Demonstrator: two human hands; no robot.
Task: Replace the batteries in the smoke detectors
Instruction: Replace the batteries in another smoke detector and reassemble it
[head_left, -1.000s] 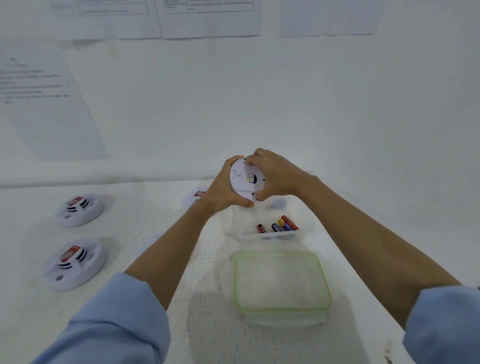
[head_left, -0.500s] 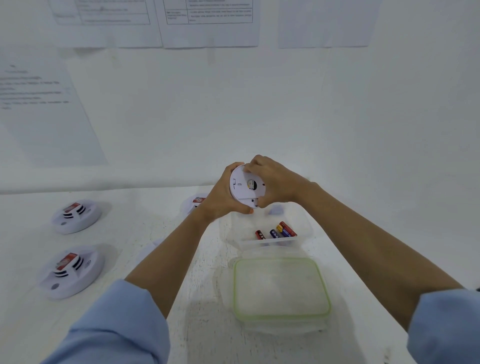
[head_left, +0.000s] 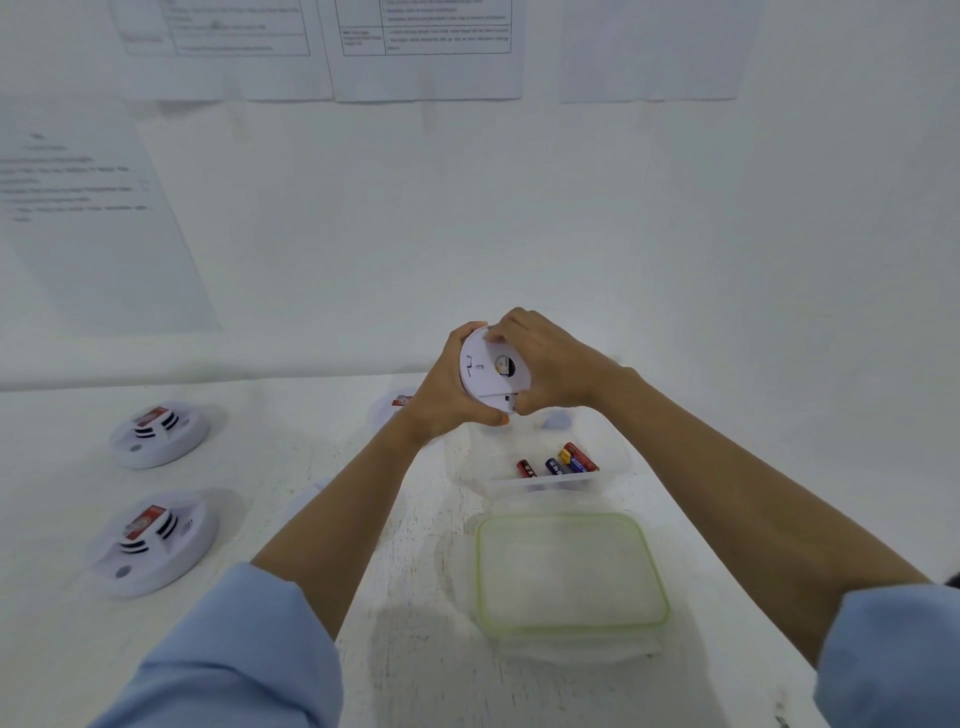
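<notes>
Left hand (head_left: 445, 397): grips smoke detector (head_left: 483, 375) by the rim
Right hand (head_left: 558, 364): fingers curled round its back
Batteries (head_left: 558, 464): in tub (head_left: 545, 481) below hands

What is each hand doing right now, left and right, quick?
Left hand: closed, gripping the smoke detector by its left rim.
Right hand: closed, gripping the same detector by its top and right edge.

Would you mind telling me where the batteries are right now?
In the head view, the batteries lie in the clear tub right of centre, below the held smoke detector and just beyond the green-rimmed lid.
</notes>
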